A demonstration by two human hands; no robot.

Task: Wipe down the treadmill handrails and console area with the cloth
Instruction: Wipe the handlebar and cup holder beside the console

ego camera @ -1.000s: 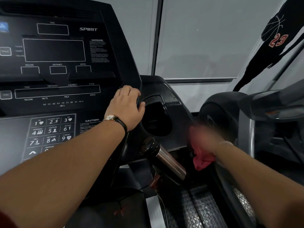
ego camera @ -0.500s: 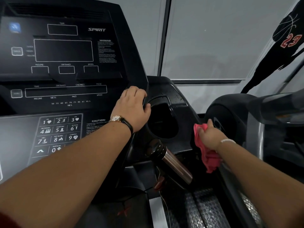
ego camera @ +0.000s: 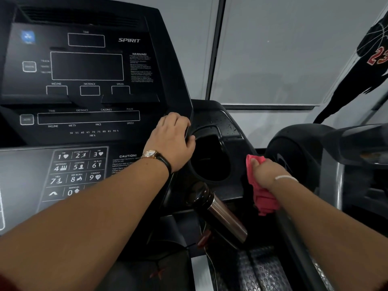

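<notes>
The black treadmill console (ego camera: 88, 85) fills the left half, with dark displays and a number keypad (ego camera: 77, 171) below. My left hand (ego camera: 172, 141), a watch on its wrist, grips the console's right edge beside the cup holder (ego camera: 212, 158). My right hand (ego camera: 266, 173) is shut on a pink cloth (ego camera: 260, 194) and presses it against the top of the right handrail (ego camera: 298, 238), at the console's right side. The cloth hangs down below my fist. A metal pulse grip (ego camera: 222, 213) with a black cap slants between my arms.
A second machine's black housing (ego camera: 298, 148) and grey upright (ego camera: 331, 181) stand close on the right. The studded side deck (ego camera: 262, 271) lies below. Behind are a grey wall, a dark vertical post (ego camera: 216, 47) and a black player silhouette (ego camera: 361, 76).
My right hand with the cloth has moved up from lower on the handrail to its top end and has slowed there. My left hand has kept its grip on the console edge.
</notes>
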